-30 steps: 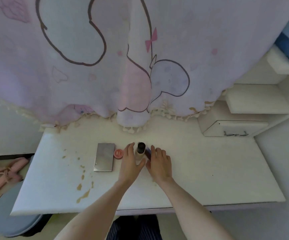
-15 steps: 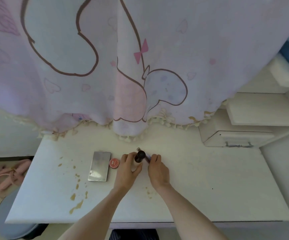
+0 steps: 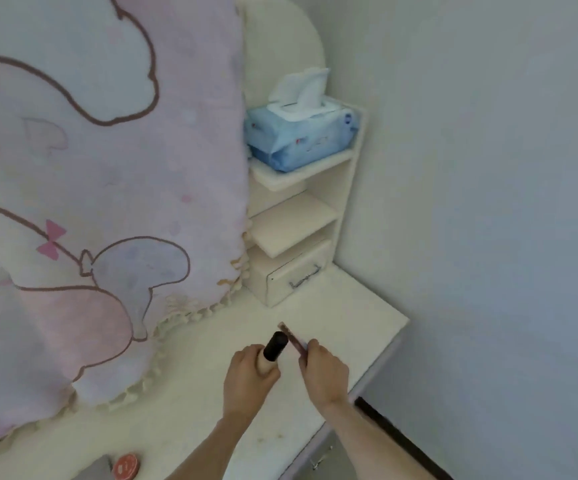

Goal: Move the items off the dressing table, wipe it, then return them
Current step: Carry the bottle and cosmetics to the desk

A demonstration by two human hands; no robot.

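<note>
The left hand [image 3: 246,379] was clenched around a beige bottle [image 3: 269,353] with a black cap, held tilted above the tabletop [image 3: 356,320] near its right edge. The right hand [image 3: 325,370] gripped a slim dark pink stick [image 3: 292,337] just beside the bottle. A red round tin [image 3: 126,466] lay toward the front left of the tabletop. A blue tissue pack [image 3: 301,136] sat on the top shelf [image 3: 291,176] at the back right corner.

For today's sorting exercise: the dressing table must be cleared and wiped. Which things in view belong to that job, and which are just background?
Part of the job:
- black-capped beige bottle, in left hand
- slim dark-red stick, in right hand
- small round red tin
- white dressing table
- blue wet-wipe pack

Background:
- pink cartoon-print curtain
- small cream drawer
</note>
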